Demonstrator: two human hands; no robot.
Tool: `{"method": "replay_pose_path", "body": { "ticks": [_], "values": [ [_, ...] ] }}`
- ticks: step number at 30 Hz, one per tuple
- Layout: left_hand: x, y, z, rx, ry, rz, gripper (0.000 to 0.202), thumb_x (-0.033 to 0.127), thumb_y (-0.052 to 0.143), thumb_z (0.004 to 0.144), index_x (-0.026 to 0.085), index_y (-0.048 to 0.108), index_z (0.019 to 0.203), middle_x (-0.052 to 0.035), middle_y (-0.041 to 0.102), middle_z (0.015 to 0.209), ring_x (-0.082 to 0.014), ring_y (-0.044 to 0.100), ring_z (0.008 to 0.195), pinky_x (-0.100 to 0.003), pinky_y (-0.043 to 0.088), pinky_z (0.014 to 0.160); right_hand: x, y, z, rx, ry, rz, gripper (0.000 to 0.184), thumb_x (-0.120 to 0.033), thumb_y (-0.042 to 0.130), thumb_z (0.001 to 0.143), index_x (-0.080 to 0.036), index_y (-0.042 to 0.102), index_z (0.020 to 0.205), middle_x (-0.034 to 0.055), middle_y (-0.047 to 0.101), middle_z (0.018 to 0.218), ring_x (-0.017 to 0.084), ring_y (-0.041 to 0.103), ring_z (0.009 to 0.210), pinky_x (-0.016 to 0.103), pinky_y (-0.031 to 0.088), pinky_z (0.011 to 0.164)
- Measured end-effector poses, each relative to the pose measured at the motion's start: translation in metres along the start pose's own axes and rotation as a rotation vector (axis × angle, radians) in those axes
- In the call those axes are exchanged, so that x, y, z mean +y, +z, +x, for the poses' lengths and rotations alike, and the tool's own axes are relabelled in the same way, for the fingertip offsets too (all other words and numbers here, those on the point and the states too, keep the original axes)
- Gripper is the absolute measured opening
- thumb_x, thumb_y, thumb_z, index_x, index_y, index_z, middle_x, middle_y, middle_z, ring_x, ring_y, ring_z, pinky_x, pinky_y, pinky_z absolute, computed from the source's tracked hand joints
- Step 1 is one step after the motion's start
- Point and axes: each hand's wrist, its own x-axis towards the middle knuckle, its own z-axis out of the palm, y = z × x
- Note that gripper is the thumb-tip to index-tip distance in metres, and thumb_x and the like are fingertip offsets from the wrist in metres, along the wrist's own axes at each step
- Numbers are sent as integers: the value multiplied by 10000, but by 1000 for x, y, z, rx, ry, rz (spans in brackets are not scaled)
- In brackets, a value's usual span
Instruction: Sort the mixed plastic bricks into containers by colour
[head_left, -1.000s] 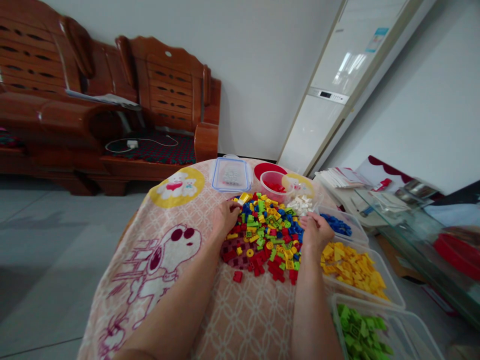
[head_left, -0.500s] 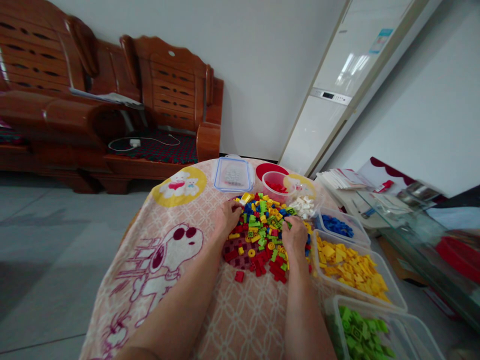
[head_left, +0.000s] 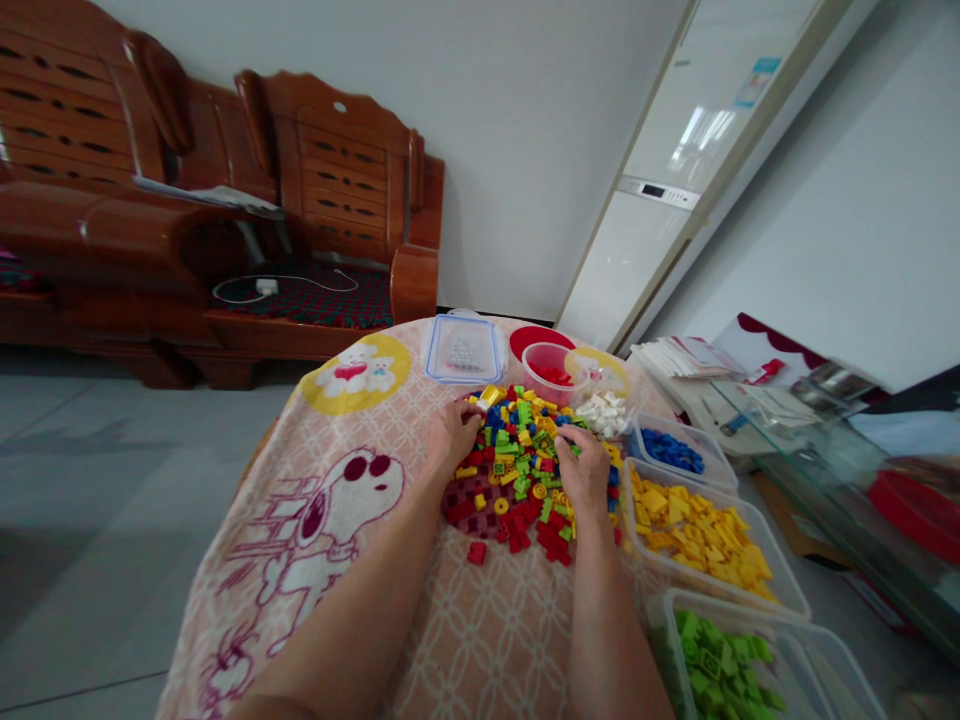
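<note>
A heap of mixed toy bricks point(head_left: 525, 455) in red, yellow, green and blue lies on a cartoon-printed cloth point(head_left: 330, 520). My left hand point(head_left: 450, 432) rests at the heap's left edge with its fingers curled onto the bricks. My right hand point(head_left: 581, 468) lies on top of the heap's right side, fingers bent down into the bricks; what they hold is hidden. To the right stand clear tubs of blue bricks point(head_left: 673, 450), yellow bricks point(head_left: 701, 530) and green bricks point(head_left: 720, 670). A small pile of white bricks point(head_left: 604, 410) sits behind the heap.
A clear lid point(head_left: 463, 350), a red lid point(head_left: 536, 340) and a small tub with red bricks point(head_left: 551, 370) sit at the cloth's far side. A wooden bench point(head_left: 225, 200) stands at the back left, a white floor-standing appliance point(head_left: 675, 170) behind, and a glass table point(head_left: 840, 450) on the right.
My right hand has moved left from beside the yellow tub onto the heap's right side. My left hand has stayed at the heap's left edge.
</note>
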Motion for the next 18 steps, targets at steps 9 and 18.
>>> {"method": "replay_pose_path", "body": {
  "ticks": [9, 18],
  "values": [
    [-3, 1, 1, -1, -2, 20, 254, 233, 563, 785, 227, 748, 960, -20, 739, 882, -166, 647, 798, -256, 463, 736, 9, -10, -1, 89, 112, -360, 366, -237, 495, 801, -85, 683, 1075, 191, 684, 1053, 279, 595, 1016, 408, 413, 944],
    [-2, 2, 1, -2, -3, -11, 251, 225, 550, 792, 207, 749, 945, -24, 740, 889, -161, 644, 797, -254, 474, 741, -19, 6, -2, -61, 82, -237, 360, -266, 514, 823, -93, 689, 1086, 163, 698, 1068, 256, 607, 1036, 366, 407, 967]
  ]
}}
